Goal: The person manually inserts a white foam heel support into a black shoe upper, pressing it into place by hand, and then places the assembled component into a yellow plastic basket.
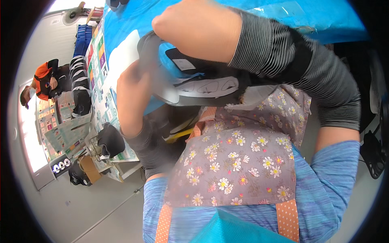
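My left hand (135, 88) is closed on a dark grey curved piece (150, 50) with a pale lower end, blurred by motion. Over the upper end of this piece, my right hand (193, 29) is curled into a fist; whatever its fingers grip is hidden behind the hand. Just beneath my right wrist lies a black flat piece (172, 53) with a white label (183, 64). Closer to my lap is a black panel (194, 100) with a long whitish inset (206, 86). A white sheet-like piece (121, 56) lies beyond my left hand.
A blue cover (324, 20) spreads over the table ahead. To the left, a patterned tabletop (99, 81) carries a row of black-and-white parts (79, 81), and a dark moulded piece (110, 139) stands at its near end. Farther left is a person in orange and black (43, 81).
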A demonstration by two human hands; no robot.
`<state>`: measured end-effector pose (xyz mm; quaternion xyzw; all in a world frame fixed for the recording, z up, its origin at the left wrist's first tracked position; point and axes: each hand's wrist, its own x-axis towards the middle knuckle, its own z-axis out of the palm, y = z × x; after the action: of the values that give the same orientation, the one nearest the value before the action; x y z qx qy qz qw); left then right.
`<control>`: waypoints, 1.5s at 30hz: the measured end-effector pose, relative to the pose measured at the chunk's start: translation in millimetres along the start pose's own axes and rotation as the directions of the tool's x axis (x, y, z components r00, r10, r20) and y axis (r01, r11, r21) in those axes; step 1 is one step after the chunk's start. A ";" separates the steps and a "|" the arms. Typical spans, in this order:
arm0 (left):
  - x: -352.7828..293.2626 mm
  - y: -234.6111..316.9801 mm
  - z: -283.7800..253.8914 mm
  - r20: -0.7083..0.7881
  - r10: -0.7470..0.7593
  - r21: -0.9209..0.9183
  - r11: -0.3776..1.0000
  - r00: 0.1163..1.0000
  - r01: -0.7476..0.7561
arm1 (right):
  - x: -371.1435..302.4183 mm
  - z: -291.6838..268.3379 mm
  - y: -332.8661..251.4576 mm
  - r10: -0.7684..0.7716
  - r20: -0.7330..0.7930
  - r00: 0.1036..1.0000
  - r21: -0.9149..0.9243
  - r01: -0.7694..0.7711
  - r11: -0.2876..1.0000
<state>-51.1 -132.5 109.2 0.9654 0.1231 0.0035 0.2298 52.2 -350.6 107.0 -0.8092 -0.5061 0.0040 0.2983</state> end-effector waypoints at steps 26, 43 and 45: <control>46.6 9.2 22.3 0.218 0.538 0.124 0.812 0.814 -0.570 | 19.6 -41.3 62.4 0.125 0.508 0.852 0.055 -0.177 0.983; 72.9 -1.1 28.1 0.198 0.543 0.342 0.742 0.816 -0.577 | -10.1 -11.2 32.3 0.187 0.395 0.899 -0.094 -0.163 0.982; 72.4 6.3 29.7 0.205 0.528 0.286 0.773 0.824 -0.567 | -16.4 -10.0 32.8 0.220 0.374 0.901 -0.117 -0.190 0.975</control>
<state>22.5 -133.8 81.8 0.9823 -0.1780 -0.0053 0.0582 74.0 -379.1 94.4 -0.8523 -0.4665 0.1747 0.1595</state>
